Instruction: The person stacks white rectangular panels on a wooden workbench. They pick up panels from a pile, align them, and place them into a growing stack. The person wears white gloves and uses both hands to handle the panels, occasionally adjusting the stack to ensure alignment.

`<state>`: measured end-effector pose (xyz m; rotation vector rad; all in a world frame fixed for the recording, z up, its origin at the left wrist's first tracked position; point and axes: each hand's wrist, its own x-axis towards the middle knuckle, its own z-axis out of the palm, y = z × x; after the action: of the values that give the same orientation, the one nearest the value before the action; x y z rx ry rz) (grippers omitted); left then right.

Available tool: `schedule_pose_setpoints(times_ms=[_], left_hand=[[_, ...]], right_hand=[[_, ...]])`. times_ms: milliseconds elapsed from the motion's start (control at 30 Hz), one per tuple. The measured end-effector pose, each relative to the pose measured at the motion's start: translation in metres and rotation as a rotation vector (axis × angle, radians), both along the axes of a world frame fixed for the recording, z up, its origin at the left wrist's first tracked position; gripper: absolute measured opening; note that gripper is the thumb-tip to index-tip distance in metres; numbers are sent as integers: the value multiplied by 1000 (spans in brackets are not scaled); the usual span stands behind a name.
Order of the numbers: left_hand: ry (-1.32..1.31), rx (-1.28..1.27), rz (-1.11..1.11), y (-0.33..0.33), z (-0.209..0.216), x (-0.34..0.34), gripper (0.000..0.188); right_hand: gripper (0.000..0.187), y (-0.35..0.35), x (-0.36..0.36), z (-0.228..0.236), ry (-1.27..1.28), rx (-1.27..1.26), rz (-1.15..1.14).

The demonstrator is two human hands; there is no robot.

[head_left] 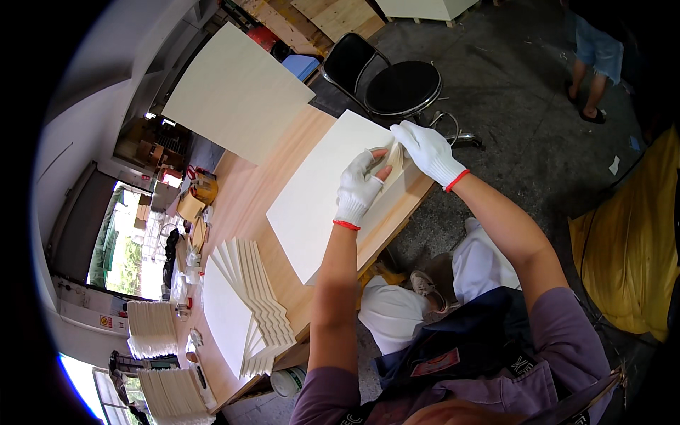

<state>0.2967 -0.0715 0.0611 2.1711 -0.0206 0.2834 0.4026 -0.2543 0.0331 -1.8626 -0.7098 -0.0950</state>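
A thick stack of large cream-white paper sheets (pixel 312 212) lies at the right edge of the wooden table. At its far right corner, several sheet edges (pixel 398 157) are bent up and fanned between my hands. My left hand (pixel 360 185), in a white glove with red cuff, has bare thumb and finger tips closed round the bent edges. My right hand (pixel 428 151), gloved alike, pinches the corner of the same sheets; its fingertips are partly hidden. Nearer me on the table, a fanned pile of cream sheets (pixel 244 297) lies in stepped bundles.
A large cream board (pixel 237 92) overhangs the far part of the wooden table (pixel 237 198). A black swivel chair (pixel 402 86) stands beyond the table. More sheet stacks (pixel 152 329) sit at the left. Yellow sheeting (pixel 630 241) hangs at right; another person's legs (pixel 593 71) show behind.
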Motion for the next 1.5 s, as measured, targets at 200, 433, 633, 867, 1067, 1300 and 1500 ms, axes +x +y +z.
schedule_pose_setpoints(times_ms=[200, 433, 633, 867, 1067, 1300, 1500], left_hand=[[22, 65, 12, -2, 6, -1, 39], [-171, 239, 41, -5, 5, -3, 30], [55, 249, 107, -19, 18, -9, 36], [14, 204, 136, -19, 17, -8, 32], [-234, 243, 54, -3, -1, -4, 29], [41, 306, 104, -19, 15, -7, 40], [-27, 278, 82, -20, 15, -8, 41]], right_hand=[[54, 0, -1, -1, 4, 28, 6], [52, 0, -4, 0, -53, -20, -33], [51, 0, -3, -2, -48, -50, -52], [52, -2, -3, 0, -4, -55, -46], [54, 4, -3, -3, -32, -28, -50], [50, 1, -3, -2, -41, -81, -70], [51, 1, -3, -2, -34, -69, -72]])
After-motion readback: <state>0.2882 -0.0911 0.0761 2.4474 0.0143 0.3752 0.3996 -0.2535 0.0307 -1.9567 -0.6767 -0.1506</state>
